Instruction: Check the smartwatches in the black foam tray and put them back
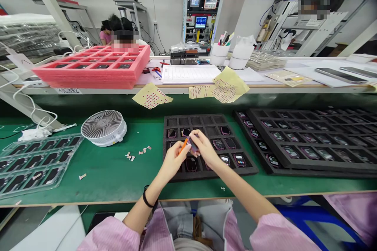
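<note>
Orange tool meets dark device above the foam tray

From where I stand, everything hinges on the narrow gap between two hands. The left hand pinches a slim orange tool between thumb and curled fingers; its long axis slopes up and to the right, its far end just beside the small dark device in the right hand. That device lies to the right of the left hand, so the right hand is the nearer one, thumb and fingers closed around it. It looks tilted, but the fingers cover so much that I can't tell its long axis, nor whether the tool's tip actually touches it.

Both hands sit over the black foam tray, where watch-like pieces lie in separate pockets. The forearms come in from either side of the person's lap, and neither hand is spread. Off to the left on the green bench lie small paper scraps, with a white fan behind them.
</note>
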{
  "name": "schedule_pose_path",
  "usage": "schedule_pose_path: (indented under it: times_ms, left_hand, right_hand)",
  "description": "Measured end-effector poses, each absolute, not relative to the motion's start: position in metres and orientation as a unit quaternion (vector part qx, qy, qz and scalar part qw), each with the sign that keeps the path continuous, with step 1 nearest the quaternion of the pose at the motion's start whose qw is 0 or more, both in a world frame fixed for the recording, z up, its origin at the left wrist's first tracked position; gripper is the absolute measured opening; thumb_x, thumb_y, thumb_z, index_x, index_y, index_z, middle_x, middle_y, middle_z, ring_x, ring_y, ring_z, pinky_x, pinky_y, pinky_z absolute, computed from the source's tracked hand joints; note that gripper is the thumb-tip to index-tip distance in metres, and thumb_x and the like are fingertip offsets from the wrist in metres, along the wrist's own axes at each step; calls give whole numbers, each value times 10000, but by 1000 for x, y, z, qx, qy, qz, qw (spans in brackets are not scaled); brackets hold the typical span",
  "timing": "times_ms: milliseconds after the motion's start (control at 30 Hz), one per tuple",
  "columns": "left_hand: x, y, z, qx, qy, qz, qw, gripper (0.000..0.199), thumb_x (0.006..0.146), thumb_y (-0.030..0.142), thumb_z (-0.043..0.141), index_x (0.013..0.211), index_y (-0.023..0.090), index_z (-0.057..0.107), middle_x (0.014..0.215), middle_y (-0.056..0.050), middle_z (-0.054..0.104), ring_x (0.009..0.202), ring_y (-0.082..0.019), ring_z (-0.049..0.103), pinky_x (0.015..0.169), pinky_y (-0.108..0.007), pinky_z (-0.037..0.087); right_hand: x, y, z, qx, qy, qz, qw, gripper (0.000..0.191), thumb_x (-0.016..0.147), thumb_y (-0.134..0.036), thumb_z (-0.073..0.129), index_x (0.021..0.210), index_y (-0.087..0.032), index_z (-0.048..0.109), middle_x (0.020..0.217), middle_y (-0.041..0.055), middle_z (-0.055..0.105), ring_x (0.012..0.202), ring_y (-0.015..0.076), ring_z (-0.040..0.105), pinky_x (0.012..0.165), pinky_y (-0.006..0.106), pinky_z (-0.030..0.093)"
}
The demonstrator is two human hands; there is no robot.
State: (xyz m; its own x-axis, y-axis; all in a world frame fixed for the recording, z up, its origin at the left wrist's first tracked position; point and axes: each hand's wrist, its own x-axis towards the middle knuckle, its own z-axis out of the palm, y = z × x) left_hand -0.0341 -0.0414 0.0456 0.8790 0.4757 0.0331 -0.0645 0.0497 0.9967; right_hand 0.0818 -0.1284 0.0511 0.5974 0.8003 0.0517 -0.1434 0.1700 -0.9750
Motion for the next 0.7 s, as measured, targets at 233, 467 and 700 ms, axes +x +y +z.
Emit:
schedule_pose_path:
  times_ms: [233,467,700]
  left_hand:
    - [-35,-51,38,665,207,315,645,371,878,534,431,742,190,402,565,79,335,441,-49,270,426,-179,246]
    - [-85,21,36,846,353,231,327,369,885,389,467,608,194,321,501,63,313,464,-88,318,501,-215,222]
    - [-104,43,20,876,451,51,162,293,918,430,391,781,206,521,659,-45,631,696,-235,631,573,-235,324]
  right_hand:
    - [65,-121,50,-562,-329,284,704,293,831,-517,540,882,-241,454,523,-96,449,345,64,386,335,175,293]
    - [197,-142,22,-815,-347,4,463,213,857,-421,489,857,-208,505,645,-19,559,557,150,559,550,265,423]
    - [224,-155,-1,-867,-395,-17,304,97,826,-247,547,836,-178,614,816,83,655,851,231,600,787,344,439]
